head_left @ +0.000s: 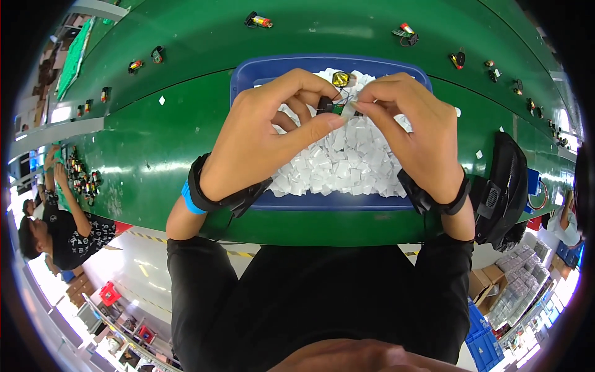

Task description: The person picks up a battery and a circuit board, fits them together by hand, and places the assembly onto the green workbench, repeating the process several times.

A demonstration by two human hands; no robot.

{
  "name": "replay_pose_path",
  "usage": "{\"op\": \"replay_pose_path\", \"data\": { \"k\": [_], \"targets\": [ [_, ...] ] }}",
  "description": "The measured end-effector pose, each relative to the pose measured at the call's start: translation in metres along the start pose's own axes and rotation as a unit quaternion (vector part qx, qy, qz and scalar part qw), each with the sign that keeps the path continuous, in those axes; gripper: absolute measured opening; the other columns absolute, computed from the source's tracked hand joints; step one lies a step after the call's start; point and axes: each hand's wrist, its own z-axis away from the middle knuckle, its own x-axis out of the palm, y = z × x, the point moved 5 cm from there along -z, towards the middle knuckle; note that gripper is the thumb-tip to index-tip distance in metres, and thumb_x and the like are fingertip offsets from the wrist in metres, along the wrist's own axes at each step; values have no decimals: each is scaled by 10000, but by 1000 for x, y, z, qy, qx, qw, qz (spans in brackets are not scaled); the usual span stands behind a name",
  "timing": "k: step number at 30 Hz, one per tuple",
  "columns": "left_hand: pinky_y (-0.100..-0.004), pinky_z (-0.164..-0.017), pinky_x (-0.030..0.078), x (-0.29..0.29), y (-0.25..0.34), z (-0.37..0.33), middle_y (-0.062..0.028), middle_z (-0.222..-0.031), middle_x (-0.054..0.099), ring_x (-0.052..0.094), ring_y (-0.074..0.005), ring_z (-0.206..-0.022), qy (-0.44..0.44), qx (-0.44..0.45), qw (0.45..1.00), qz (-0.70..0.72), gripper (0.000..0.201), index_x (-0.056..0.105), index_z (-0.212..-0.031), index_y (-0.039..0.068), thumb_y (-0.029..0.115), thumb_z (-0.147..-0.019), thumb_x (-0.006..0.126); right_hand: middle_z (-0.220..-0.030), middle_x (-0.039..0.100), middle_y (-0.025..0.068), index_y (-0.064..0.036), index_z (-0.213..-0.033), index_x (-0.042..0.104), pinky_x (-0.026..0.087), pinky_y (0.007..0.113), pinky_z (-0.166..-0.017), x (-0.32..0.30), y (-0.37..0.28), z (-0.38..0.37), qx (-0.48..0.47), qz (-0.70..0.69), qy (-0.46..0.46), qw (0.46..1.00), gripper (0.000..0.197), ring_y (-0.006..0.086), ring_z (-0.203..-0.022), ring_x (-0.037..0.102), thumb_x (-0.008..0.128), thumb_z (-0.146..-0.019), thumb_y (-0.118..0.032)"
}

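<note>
Over a blue bin (331, 203) filled with small white square pieces (338, 164), both of my hands work close together. My left hand (282, 115) is closed on a small electronic assembly, its black part (324, 105) between thumb and fingers. Thin wires run from it to a yellow-wrapped cylindrical cell (341, 79) just beyond the fingertips. A bit of green circuit board shows between the hands. With thumb and forefinger my right hand (412, 115) pinches a small white piece (349, 109) against the assembly. Its exact shape is partly hidden by the fingers.
Several similar assemblies (259, 21) lie along the green table (186, 118). A black bag (503, 186) stands at the right edge. At far left, a person (68, 229) reaches toward a cluster of assemblies (83, 177). A blue crate (482, 341) is on the floor, lower right.
</note>
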Motion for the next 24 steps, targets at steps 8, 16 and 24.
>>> {"op": "replay_pose_path", "data": {
  "k": [8,16,24],
  "targets": [
    [-234,-569,539,3,-7,-3,-65,-929,679,658,-88,-737,12,-7,999,35,296,637,-1100,6,147,-881,778,-1093,655,89,6,-928,640,556,272,-619,-1,5,-5,39,-26,-13,999,160,191,-799,677,746,-814,44],
    [-230,-585,516,-3,-6,-4,-45,-895,652,636,-88,-752,24,-10,1000,-12,236,635,-1097,14,106,-901,728,-1061,635,89,5,-928,622,551,289,-678,-10,-9,-5,8,-11,-69,997,159,223,-823,667,733,-823,49],
    [-248,-592,502,0,-4,-2,-38,-848,663,641,-100,-709,44,14,998,-34,164,615,-1036,33,95,-897,677,-1029,661,93,-30,-1130,661,548,301,-727,-9,13,-5,-13,67,-39,997,266,210,-872,673,711,-869,-12]
  ]
}}
